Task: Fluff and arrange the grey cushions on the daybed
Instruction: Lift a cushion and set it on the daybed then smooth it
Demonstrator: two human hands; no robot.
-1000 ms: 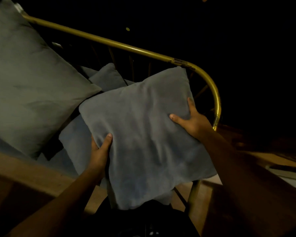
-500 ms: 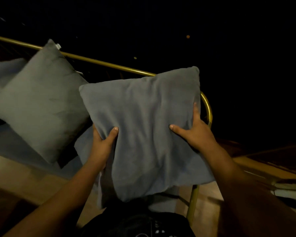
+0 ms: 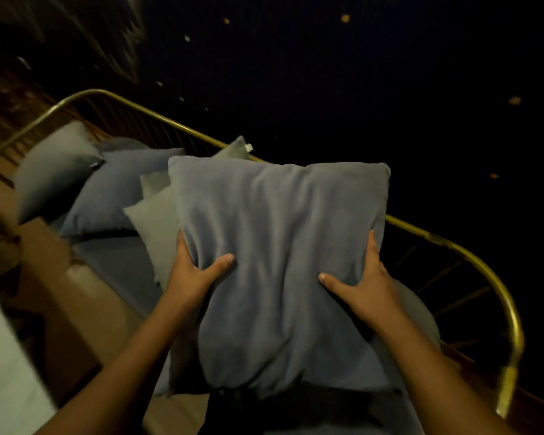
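Note:
I hold a large blue-grey cushion (image 3: 280, 246) upright in front of me, above the daybed. My left hand (image 3: 192, 274) grips its left edge, thumb across the front. My right hand (image 3: 365, 284) grips its right edge the same way. Behind it a paler grey cushion (image 3: 154, 227) leans, mostly hidden. Further left lie a blue-grey cushion (image 3: 117, 189) and a light grey cushion (image 3: 54, 171) against the brass rail (image 3: 453, 243) of the daybed. The grey mattress (image 3: 120, 265) shows below them.
The brass rail curves round the right end of the daybed (image 3: 512, 324) and round the far left end (image 3: 60, 105). A wooden floor or ledge (image 3: 76, 306) runs along the near left side. The background beyond the rail is dark.
The view has widened and swung left, so more of the daybed and its left cushions show. The held cushion sits more upright and centred; both hands keep their grip on its sides.

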